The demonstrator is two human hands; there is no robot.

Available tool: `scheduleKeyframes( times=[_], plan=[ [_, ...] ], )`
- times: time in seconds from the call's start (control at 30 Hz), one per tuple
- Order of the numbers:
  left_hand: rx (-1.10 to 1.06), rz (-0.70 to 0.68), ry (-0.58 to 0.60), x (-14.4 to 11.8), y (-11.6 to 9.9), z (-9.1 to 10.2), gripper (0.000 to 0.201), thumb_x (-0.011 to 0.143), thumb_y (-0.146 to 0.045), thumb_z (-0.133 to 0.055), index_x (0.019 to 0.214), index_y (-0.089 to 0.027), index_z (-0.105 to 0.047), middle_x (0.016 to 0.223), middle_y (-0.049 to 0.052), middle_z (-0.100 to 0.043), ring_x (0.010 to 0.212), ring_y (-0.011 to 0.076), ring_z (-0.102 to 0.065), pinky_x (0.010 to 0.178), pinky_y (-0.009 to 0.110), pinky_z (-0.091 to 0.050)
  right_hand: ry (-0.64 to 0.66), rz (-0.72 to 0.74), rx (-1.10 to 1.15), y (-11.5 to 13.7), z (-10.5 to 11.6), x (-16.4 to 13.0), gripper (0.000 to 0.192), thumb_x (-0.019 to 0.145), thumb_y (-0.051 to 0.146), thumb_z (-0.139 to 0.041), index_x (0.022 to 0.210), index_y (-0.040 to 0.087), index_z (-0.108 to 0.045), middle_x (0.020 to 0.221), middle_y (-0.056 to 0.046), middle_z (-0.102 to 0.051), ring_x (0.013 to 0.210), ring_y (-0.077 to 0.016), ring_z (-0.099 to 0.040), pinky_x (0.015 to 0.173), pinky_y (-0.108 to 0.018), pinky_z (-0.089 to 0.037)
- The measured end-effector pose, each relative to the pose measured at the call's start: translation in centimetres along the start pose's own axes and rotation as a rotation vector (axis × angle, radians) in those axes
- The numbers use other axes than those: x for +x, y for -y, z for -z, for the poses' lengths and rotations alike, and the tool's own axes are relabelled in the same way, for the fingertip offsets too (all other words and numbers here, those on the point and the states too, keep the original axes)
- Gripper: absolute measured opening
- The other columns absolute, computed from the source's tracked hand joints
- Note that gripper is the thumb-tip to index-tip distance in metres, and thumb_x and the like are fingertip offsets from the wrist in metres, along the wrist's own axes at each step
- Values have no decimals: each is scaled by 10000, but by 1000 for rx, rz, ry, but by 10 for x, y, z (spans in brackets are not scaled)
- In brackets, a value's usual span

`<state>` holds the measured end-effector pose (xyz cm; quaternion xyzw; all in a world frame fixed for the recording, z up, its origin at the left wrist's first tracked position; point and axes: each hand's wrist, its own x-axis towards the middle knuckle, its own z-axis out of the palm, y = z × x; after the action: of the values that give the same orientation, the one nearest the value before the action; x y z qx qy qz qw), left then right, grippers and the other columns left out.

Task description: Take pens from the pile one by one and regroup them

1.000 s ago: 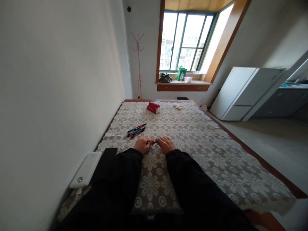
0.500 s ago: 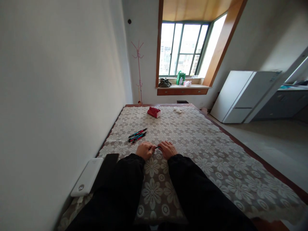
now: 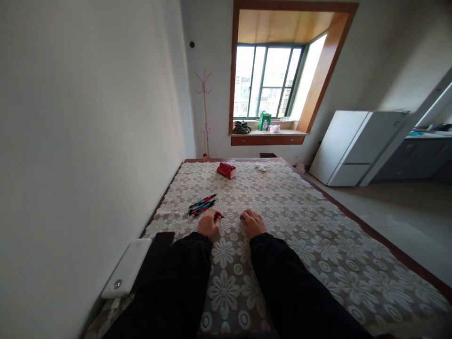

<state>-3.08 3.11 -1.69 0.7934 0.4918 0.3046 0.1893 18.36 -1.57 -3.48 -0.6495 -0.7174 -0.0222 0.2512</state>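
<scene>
My left hand (image 3: 209,224) is closed around a dark pen (image 3: 222,217), whose tip pokes out toward the right; most of it is hidden by the fingers. Level with it, my right hand (image 3: 253,223) pinches a small bluish pen part (image 3: 242,218), largely covered, so I cannot make out whether it is a cap. A gap of bare tablecloth separates the two hands. Just beyond my left hand lies a loose bunch of pens (image 3: 202,205) in black, teal and red.
The flowered tablecloth (image 3: 223,292) covers the long table. A red packet (image 3: 226,170) and a small whitish item (image 3: 261,167) lie toward the far end. At the left, by the wall, are a white power bank (image 3: 127,267) and a flat dark object (image 3: 155,254).
My hands, close together on one pen before, have drawn apart to left and right, each keeping a piece. The camera view has tilted slightly upward.
</scene>
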Motion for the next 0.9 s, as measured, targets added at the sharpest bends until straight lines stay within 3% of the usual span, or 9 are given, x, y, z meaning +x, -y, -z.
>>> scheduleKeyframes(
  times=[0.13, 0.27, 0.4, 0.53, 0.9],
  plan=[
    [-15, -65, 34, -1, 1, -2, 142, 816, -236, -528, 905, -209, -635, 887, 40, -673, 850, 180, -605, 752, 287, -442, -48, 14, 112, -1, -2, 1, 336, 766, 104, -523, 1067, 242, -582, 1157, -65, -565, 1097, -223, -506, 940, -358, -370],
    [-32, -81, 53, -3, -2, -1, 147, 817, -247, -538, 932, -215, -626, 854, 29, -666, 814, 167, -604, 739, 282, -448, -88, 138, 269, 4, 0, 1, 607, 712, 94, -533, 1296, 222, -429, 1310, -83, -472, 1206, -213, -446, 996, -353, -380],
    [-63, -124, 74, -4, -5, 0, 139, 819, -249, -550, 933, -215, -621, 845, 22, -670, 816, 158, -610, 752, 279, -451, -9, 270, 280, 8, 3, 1, 382, 782, 198, -582, 1161, 242, -553, 1155, -56, -586, 1105, -212, -514, 956, -363, -404],
    [-82, -149, 86, -5, -8, 0, 107, 818, -239, -551, 891, -210, -623, 847, 24, -671, 818, 155, -613, 762, 277, -455, -39, 252, 240, 8, 4, 1, 86, 833, 235, -583, 896, 244, -641, 1008, -37, -623, 993, -195, -543, 898, -347, -418],
    [8, -55, -17, -1, -2, 5, 164, 735, -165, -572, 881, -210, -632, 897, 24, -683, 898, 190, -604, 861, 328, -418, -82, 58, 225, -1, -1, 3, 111, 802, 120, -573, 827, 224, -601, 979, -40, -594, 947, -189, -545, 845, -317, -432]
  ],
)
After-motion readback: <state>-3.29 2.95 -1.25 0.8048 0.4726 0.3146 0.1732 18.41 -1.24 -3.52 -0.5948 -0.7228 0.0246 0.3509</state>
